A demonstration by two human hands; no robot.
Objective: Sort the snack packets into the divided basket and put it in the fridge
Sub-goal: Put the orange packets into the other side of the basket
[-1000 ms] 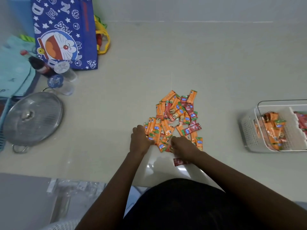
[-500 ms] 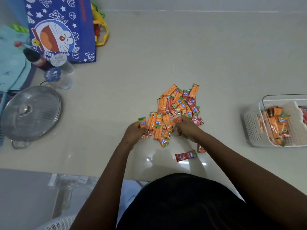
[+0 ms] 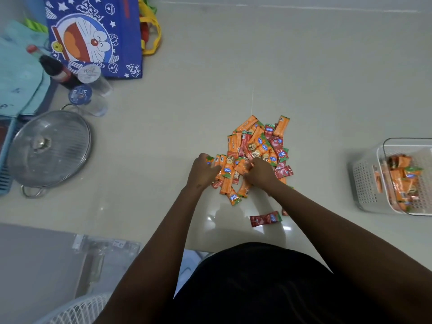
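Head camera is looking down at the pile of snack packets (image 3: 253,157) lying on the pale floor. The left hand (image 3: 203,172) is curling around some orange packets at the pile's near edge, and the right hand (image 3: 260,170) is gripping others beside it. One red packet (image 3: 265,218) is lying apart, nearer the person. The divided basket (image 3: 371,181) is standing well to the right, holding orange packets.

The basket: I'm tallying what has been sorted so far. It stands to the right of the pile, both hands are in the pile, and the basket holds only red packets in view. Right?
Not quite. The head view shows orange packets in the basket, not red. The rest holds: it stands right of the pile, with the left hand and right hand in the pile.
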